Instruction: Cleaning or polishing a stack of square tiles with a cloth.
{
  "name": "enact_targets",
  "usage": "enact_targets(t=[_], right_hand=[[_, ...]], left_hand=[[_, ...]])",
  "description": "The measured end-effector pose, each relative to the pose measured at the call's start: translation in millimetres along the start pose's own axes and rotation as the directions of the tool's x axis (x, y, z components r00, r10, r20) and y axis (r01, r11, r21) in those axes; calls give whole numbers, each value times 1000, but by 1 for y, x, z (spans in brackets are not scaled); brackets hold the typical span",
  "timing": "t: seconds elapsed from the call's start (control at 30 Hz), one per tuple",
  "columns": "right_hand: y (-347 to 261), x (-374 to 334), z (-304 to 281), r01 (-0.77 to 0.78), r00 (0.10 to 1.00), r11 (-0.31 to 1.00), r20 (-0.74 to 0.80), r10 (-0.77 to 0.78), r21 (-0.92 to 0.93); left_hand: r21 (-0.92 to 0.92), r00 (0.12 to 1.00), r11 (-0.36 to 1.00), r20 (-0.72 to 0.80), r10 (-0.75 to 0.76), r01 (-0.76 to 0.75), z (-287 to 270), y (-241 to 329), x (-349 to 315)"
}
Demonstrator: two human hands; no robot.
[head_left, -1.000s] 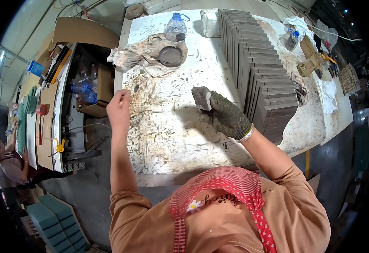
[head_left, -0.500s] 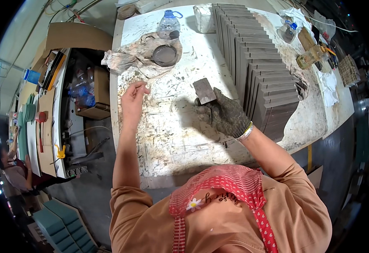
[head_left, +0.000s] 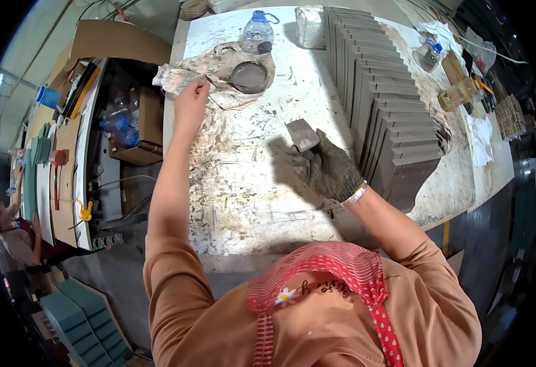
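Observation:
My bare left hand (head_left: 192,103) reaches to the edge of a stained cloth (head_left: 185,79). Its fingers are pinched together at the end of a thin dark stick (head_left: 217,80), which points toward a round dish (head_left: 250,77) of dark grey stuff resting on the cloth; the fingertips are small and hard to make out. In a dark, dirty work glove, my right hand (head_left: 332,173) grips a small flat grey rectangular piece (head_left: 303,134) above the table. Right beside that hand stands a long stepped row of grey-brown boxes (head_left: 390,116).
The white worktable (head_left: 243,202) is heavily smeared. A clear bottle with a blue cap (head_left: 258,33) and a white wrapped block (head_left: 311,27) stand at the back. Toward the right lies a jar (head_left: 461,93). A shelf unit (head_left: 90,177) and another person (head_left: 20,226) are at far left.
My left hand has moved up and away from me to the cloth, and its fingers have closed at the stick. My right hand still holds the grey piece in nearly the same place.

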State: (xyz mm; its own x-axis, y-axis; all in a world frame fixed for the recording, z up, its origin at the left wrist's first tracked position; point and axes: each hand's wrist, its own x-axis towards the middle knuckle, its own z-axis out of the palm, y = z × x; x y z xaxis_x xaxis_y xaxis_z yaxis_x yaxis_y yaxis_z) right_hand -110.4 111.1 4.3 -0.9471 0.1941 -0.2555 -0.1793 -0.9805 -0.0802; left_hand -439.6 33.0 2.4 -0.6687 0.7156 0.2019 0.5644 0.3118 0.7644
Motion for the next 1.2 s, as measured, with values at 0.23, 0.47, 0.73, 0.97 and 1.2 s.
enact_targets(t=[0.23,0.47,0.73,0.97,1.2], right_hand=[[-7,1,4,128,952,934,-221,-210,-334],[7,14,33,37,980,956,-176,-91,-290],[-25,33,23,80,905,546,-169,-390,-834],[-26,59,47,44,867,325,-125,-481,-945],[-79,124,23,-86,794,-322,130,-593,-943]], left_hand=[[226,998,974,56,-40,26,19,22,27],[16,969,995,225,-100,99,35,0,44],[280,952,911,38,304,-302,59,32,35],[255,948,913,81,307,-318,54,33,23],[-67,957,996,288,-44,66,50,21,33]])
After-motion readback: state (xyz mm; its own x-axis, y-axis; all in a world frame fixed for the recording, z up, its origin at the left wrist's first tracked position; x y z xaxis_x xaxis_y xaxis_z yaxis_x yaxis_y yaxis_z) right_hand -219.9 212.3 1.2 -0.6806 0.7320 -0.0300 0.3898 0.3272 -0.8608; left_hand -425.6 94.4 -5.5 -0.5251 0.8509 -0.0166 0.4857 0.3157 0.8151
